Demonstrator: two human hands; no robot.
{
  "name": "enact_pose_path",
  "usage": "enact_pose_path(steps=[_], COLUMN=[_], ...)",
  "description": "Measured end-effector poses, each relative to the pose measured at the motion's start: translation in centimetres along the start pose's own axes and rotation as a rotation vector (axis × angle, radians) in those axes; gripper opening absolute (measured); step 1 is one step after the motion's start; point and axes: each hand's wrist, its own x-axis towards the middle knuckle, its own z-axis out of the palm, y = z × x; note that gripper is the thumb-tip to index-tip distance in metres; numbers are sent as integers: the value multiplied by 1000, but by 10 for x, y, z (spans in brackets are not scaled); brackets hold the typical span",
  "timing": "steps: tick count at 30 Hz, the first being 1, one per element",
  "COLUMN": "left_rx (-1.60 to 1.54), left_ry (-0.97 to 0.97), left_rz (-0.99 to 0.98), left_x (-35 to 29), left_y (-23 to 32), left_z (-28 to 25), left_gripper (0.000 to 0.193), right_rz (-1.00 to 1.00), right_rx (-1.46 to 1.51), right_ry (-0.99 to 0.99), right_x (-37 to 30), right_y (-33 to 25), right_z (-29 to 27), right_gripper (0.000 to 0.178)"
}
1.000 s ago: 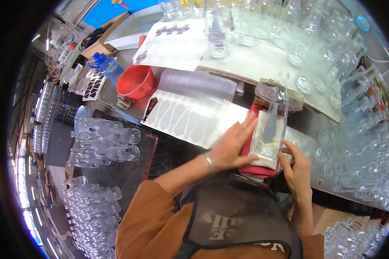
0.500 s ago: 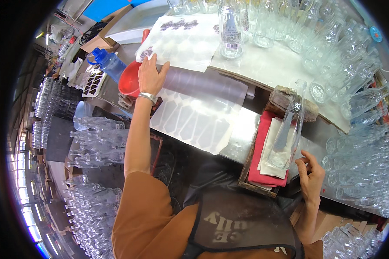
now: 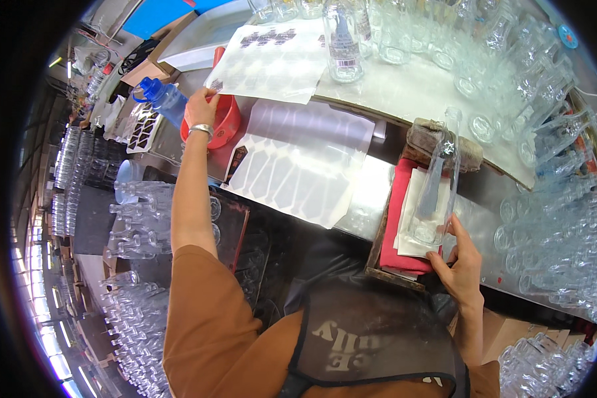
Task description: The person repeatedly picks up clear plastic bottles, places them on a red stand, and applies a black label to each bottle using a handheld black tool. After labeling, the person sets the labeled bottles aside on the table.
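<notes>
My left hand [image 3: 201, 111] is at the left rim of a red bowl [image 3: 229, 126], by the corner of a white decal sheet [image 3: 272, 73]. Its fingers are drawn together, and whatever they hold is hidden. A clear glass bottle [image 3: 434, 192] with a greyish shape on it lies across folded white cloth [image 3: 408, 225] and red cloth [image 3: 396, 212] in a wooden tray. Beside the bottle's base is my right hand [image 3: 459, 262], thumb and forefinger apart, not closed round it. A second sheet with pale bottle-like shapes [image 3: 298, 172] lies nearer me, with one dark decal [image 3: 237, 159] at its left end.
An upright labelled bottle [image 3: 343, 50] stands at the back, with many clear bottles [image 3: 464, 66] crowding the right. A blue-capped water bottle [image 3: 160, 99] stands left of the bowl. A rolled brown towel [image 3: 423, 140] lies at the tray's far end. More bottles [image 3: 139, 312] fill the lower left.
My left hand has moved left and a little nearer, off the sheet to the bowl's rim, its fingers drawing together. My right hand has moved left, up to the lying bottle's base.
</notes>
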Motion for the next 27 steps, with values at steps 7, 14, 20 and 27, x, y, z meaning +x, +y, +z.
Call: enact_pose_path(steps=[7,14,20,27], left_rx=[-392,-1169,-937,-678], left_ry=[13,-602,-185,-332], left_rz=[-222,-296,471,694], left_x=[4,-89,-170,-238], left_y=[-1,202,358,368], left_z=[-20,-52,-110,-128], left_gripper=[31,20,13,22], right_rz=[-66,-124,-156,-160], right_rx=[-25,-166,-212,-207], right_ry=[154,186,215,162], right_x=[-2,-1,-1,0], right_y=[10,-2,-2,-3], right_z=[18,10,10,5], right_gripper=[70,65,64,61])
